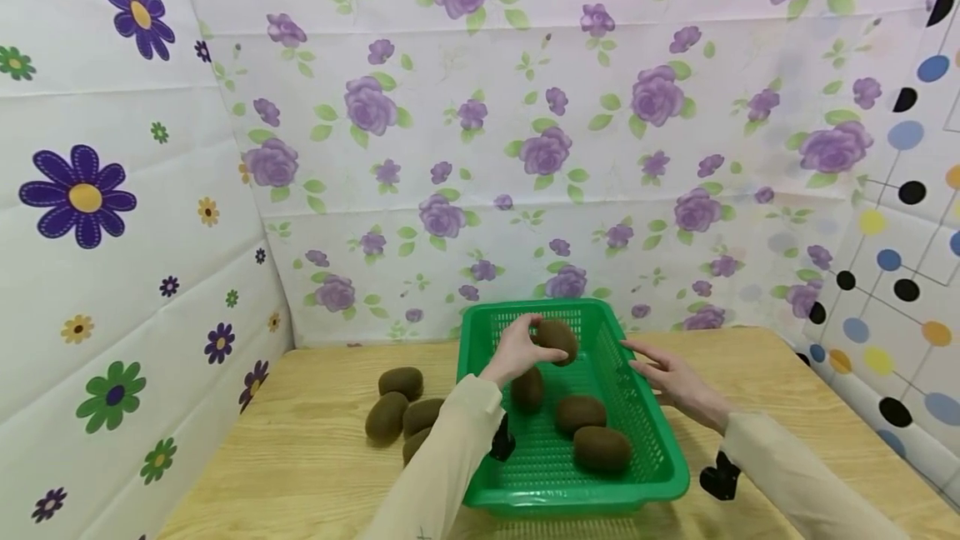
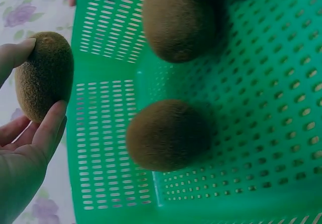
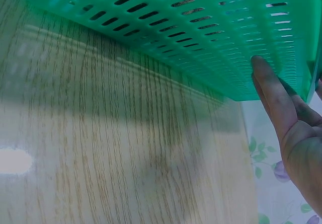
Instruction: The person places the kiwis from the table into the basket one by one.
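My left hand (image 1: pixel 517 352) grips a brown, fuzzy kiwi (image 1: pixel 557 342) between thumb and fingers, above the far part of a green plastic basket (image 1: pixel 573 500). The left wrist view shows the thumb at one end of this kiwi (image 2: pixel 46 75) and fingers at the other. Inside the basket lie one kiwi (image 1: pixel 527 391) under the left hand and two more, a kiwi (image 1: pixel 581 414) and a kiwi (image 1: pixel 602 449), close together nearer the front. My right hand (image 1: pixel 678 382) rests against the basket's right side, fingers fairly straight at the rim; a digit touches the slotted outer wall (image 3: pixel 201 20).
Several loose kiwis (image 1: pixel 386 418) lie grouped on the wooden table (image 1: pixel 300 448) left of the basket, partly hidden by the left sleeve (image 1: pixel 457 448). A flower-print cloth (image 1: pixel 495 190) hangs behind the table. Patterned cloths also hang at the left and right.
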The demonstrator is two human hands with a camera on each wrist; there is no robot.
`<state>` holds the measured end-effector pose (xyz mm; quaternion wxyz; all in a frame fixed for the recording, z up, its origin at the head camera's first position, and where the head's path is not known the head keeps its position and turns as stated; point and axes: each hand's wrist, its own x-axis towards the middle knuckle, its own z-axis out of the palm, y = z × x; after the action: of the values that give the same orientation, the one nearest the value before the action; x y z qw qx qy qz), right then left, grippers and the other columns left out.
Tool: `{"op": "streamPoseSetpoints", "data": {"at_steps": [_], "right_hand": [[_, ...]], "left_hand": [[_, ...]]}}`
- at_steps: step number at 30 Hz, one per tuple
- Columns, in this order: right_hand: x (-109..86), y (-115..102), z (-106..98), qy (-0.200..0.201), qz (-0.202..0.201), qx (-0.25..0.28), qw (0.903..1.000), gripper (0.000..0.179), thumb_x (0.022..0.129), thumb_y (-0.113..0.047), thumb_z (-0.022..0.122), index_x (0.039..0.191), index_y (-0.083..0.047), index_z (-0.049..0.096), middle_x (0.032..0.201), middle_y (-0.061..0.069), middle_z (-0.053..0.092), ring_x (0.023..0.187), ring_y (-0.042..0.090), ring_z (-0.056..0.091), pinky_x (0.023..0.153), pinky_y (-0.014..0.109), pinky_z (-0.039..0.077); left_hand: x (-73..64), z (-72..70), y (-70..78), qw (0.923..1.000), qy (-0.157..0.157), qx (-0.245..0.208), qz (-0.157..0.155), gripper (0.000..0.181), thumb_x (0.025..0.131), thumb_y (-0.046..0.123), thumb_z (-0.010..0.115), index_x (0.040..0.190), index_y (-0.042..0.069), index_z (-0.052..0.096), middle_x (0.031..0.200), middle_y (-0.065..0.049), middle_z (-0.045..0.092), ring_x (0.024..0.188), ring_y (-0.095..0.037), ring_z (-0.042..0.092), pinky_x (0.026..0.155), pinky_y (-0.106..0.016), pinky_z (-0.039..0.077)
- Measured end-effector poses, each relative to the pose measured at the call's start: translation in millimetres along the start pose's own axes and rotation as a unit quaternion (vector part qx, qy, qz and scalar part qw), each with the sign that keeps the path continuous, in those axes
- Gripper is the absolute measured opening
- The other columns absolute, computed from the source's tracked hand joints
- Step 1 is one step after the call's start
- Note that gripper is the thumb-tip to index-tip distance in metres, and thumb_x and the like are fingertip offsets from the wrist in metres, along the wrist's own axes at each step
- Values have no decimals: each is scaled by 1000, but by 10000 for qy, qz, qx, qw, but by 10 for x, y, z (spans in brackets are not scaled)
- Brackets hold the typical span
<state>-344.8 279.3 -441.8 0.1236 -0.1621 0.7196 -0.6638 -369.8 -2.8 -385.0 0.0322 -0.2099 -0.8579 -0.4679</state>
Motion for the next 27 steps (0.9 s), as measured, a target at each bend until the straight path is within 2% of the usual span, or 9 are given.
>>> {"op": "streamPoseSetpoints", "data": {"at_steps": [11,15,18,23,27], "right_hand": [[-29,-42,0,-13,-32,-46,10000,54,98,-19,43,145,-11,18,142,27,14,115,39,41,79,48,45],[-26,-40,0,-82,-100,-5,9999,55,98,-18,42,145,-10,16,139,31,18,111,40,45,79,49,45],[-17,-32,5,10,-36,6,10000,54,98,-19,43,145,-12,19,139,29,22,110,38,47,79,48,45],[-13,-27,14,103,56,-1,9999,53,97,-19,44,145,-13,21,141,26,20,112,37,45,79,48,45],[-12,-24,15,71,27,-61,10000,54,98,-20,43,145,-12,19,141,27,17,114,38,43,80,47,45]], "left_hand": [[56,185,-156,9980,-220,591,54,63,73,25,78,124,2,48,116,-10,51,103,-26,49,83,-39,43],[86,257,-184,9967,-271,754,108,65,73,24,78,125,1,47,117,-11,49,104,-27,47,82,-40,43],[107,319,-199,9951,-367,910,123,62,73,25,77,123,2,49,115,-10,51,102,-26,48,80,-38,44],[121,405,-215,9951,-475,862,98,59,73,24,77,121,3,51,111,-9,53,98,-25,51,76,-36,45],[121,454,-257,9969,-474,629,44,62,72,23,78,122,0,49,113,-11,52,100,-26,51,78,-37,45]]}}
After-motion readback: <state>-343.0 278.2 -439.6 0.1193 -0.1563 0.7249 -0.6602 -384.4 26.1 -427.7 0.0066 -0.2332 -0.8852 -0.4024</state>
